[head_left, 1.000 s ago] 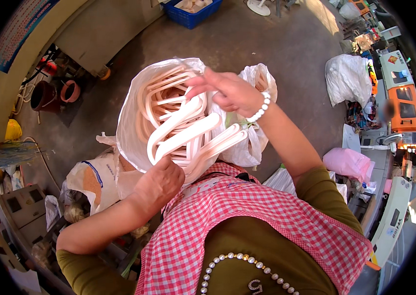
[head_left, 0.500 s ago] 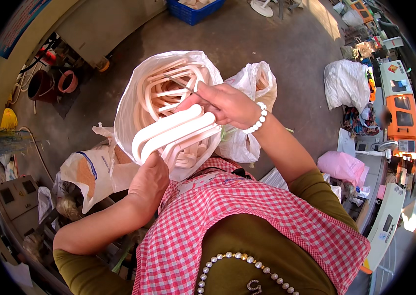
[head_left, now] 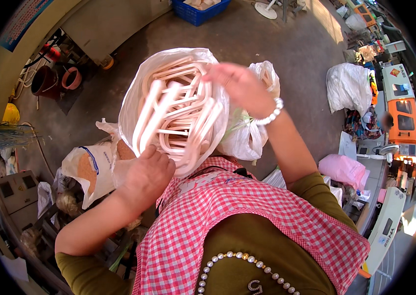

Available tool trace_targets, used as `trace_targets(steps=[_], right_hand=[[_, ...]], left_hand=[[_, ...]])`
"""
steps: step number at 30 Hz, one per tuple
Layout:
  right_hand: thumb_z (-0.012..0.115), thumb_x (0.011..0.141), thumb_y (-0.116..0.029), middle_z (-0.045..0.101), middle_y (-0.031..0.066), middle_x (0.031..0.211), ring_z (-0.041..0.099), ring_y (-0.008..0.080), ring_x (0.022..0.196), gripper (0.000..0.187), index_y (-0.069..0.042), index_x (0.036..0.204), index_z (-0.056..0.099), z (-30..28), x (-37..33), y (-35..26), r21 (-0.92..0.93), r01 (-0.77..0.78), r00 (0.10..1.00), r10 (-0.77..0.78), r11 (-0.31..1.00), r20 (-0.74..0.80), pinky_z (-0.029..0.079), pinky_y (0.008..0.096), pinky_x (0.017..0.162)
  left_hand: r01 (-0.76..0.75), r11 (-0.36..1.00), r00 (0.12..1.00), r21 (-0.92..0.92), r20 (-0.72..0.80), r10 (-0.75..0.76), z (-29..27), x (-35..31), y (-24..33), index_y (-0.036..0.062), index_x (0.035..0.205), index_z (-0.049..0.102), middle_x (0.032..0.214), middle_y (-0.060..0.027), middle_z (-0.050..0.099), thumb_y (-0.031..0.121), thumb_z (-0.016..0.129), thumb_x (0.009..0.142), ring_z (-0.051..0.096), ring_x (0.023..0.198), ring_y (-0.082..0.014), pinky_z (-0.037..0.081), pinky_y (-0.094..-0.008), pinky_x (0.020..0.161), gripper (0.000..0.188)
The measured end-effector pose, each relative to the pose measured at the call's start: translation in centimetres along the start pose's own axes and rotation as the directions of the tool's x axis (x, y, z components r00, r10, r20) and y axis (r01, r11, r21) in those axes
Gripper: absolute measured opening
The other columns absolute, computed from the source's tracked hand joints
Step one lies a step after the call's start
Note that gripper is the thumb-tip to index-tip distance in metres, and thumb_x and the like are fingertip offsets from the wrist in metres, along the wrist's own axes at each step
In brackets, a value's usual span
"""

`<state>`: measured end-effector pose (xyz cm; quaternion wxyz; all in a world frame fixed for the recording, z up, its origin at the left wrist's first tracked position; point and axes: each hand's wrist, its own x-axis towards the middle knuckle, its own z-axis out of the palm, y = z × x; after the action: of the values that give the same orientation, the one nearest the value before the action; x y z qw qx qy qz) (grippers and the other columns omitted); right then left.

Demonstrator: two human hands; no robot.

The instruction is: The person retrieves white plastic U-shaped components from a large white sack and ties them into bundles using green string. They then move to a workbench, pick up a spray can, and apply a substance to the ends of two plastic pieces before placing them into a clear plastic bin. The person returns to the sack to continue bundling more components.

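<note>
With left hand (head_left: 151, 169) curled around pale curved pieces (head_left: 147, 115) at the lower-left rim of the white bag (head_left: 128, 110), right hand (head_left: 242, 88) blurred, half-spread near the upper-right rim; cannot tell if holding anything. Seemingly well filled already; pieces not yet let go.

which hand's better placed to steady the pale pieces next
Probably the left hand: it sits at the near ends of the pale pieces, while the right hand, blurred, is by the right rim of their white bag.
</note>
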<state>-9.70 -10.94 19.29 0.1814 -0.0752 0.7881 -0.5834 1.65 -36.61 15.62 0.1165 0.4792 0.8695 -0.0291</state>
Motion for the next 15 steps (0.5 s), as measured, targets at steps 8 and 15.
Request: trace_targets(steps=[8,15], right_hand=[[0.052,0.094,-0.029,0.066,0.0038,0.09,0.027,-0.0035,0.041,0.03,-0.002,0.103,0.062,-6.4,-2.5,2.7,0.302,-0.056,0.956,0.138,0.952,-0.258,0.02,0.0139,0.036],[0.053,0.093,-0.037,0.067,0.0081,0.097,0.022,-0.002,0.041,0.042,-0.002,0.114,0.059,0.6,-3.5,6.3,0.453,-0.356,0.934,0.312,0.817,0.172,0.017,0.0155,0.034]], left_hand=[[-0.055,0.269,0.968,-0.962,-0.118,-0.223,1.0,-3.2,-1.2,0.0082,0.102,0.063,0.093,-0.0049,0.063,0.004,0.063,0.08,0.059,0.097,-0.0227,0.022,-0.0475,0.109,0.022],[-0.048,-0.241,0.939,-0.969,0.038,-0.341,4.9,-4.0,2.3,0.0072,0.104,0.065,0.104,-0.0047,0.064,0.009,0.063,0.084,0.056,0.108,-0.019,0.005,-0.0506,0.113,0.02]])
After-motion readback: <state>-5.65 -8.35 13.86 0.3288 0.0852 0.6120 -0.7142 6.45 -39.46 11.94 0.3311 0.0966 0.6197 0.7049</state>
